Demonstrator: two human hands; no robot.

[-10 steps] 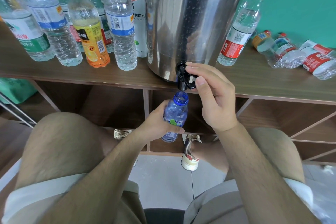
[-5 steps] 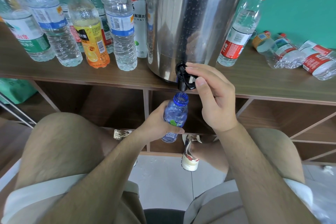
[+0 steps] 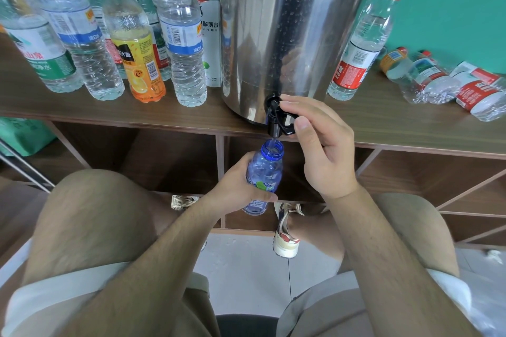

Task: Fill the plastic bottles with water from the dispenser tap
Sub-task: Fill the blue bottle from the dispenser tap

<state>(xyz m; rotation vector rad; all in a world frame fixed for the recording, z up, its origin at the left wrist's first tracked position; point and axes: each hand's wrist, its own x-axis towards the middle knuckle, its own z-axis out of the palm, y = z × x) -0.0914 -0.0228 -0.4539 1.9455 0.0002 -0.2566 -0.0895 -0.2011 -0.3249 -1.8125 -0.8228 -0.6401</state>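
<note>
Holding blue bottle (image 3: 264,172) mouth-up just under tap (image 3: 279,120), below desk (image 3: 383,123) edge. Our left hand (image 3: 235,191) fingers (image 3: 262,195) clamped round its middle; right hand (image 3: 323,150) pinches tap. We judge thin plastic soft, wet, heavier as it fills: grip mid-body, no squeezing.

The white bottle (image 3: 210,44) reads "ERGY", the orange juice bottle (image 3: 137,63) "C", the blue bottle (image 3: 264,171) "3D".

Beige shorts (image 3: 315,306) edged with white hems (image 3: 68,290) are worn, with cream laced sneakers (image 3: 284,241), dark-red trimmed, below the left grip (image 3: 238,189).
</note>
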